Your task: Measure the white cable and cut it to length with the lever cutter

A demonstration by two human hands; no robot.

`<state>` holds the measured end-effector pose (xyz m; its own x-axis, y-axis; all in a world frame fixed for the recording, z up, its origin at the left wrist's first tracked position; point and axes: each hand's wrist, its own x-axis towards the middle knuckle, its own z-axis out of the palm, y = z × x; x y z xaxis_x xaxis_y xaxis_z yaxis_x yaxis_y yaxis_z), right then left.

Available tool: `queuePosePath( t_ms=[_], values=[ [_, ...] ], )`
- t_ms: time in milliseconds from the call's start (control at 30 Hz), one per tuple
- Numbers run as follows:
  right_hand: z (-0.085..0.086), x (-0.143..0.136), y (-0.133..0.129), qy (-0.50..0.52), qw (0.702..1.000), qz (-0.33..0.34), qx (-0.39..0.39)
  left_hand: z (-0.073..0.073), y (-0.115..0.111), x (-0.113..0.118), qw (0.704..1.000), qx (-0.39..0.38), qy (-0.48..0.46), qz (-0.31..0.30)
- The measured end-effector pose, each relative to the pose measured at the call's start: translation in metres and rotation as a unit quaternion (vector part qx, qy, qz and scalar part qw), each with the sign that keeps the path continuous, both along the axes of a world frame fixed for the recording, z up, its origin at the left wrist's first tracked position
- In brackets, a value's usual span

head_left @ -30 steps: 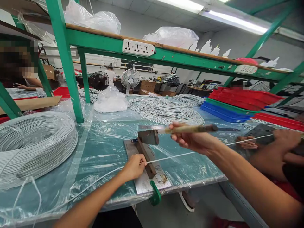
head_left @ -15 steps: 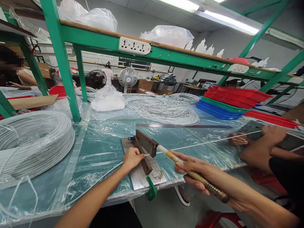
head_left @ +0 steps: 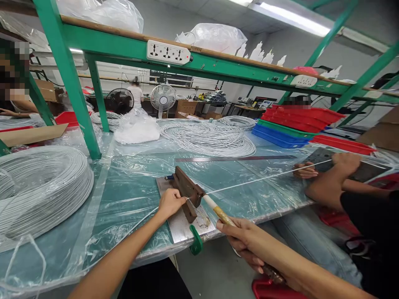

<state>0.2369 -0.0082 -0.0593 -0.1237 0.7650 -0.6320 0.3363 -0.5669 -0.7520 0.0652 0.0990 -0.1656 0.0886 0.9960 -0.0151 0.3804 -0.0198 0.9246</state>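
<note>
My left hand [head_left: 171,202] pinches a white cable [head_left: 258,182] right beside a lever cutter. The cutter has a brown metal blade arm [head_left: 190,187] on a silver base plate [head_left: 178,236]. Around its long handle [head_left: 225,216], wrapped in white and yellowish tape, my right hand [head_left: 246,238] is closed. The blade arm is low over the fixed bar, where the cable crosses; whether it touches the cable I cannot tell. To the right the cable runs taut to a co-worker's hand [head_left: 306,170]; on the left it trails past my forearm.
A green clamp [head_left: 195,241] sits at the table's front edge. A large cable coil [head_left: 46,187] lies left, looser coils [head_left: 208,139] behind. A steel ruler [head_left: 237,159] lies beyond the cutter. Red trays [head_left: 299,120] and blue trays [head_left: 277,137] stand right, below a green shelf frame [head_left: 218,68].
My right hand has moved down and brought the handle down with it, so the blade arm has dropped closer to the fixed bar. My left hand keeps its pinch on the cable.
</note>
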Motion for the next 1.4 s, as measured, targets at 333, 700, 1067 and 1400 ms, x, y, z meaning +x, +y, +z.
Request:
queuePosePath(
  t_ms=[333, 700, 1067, 1400],
  values=[
    [-0.003, 0.000, -0.009, 0.051, 0.996, 0.001, 0.073, -0.010, 0.004, 0.000, 0.999, -0.002, -0.034, -0.010],
    [-0.002, 0.001, -0.009, 0.056, 0.993, 0.017, 0.102, -0.018, 0.005, 0.001, 0.994, 0.009, -0.102, -0.034],
    [-0.085, -0.003, -0.028, -0.001, 0.967, -0.052, 0.251, -0.014, 0.002, -0.002, 0.982, 0.001, -0.183, -0.042],
    [0.067, 0.011, 0.019, 0.188, 0.975, -0.069, 0.095, 0.046, -0.035, -0.029, 0.967, 0.007, -0.226, -0.113]
  ],
)
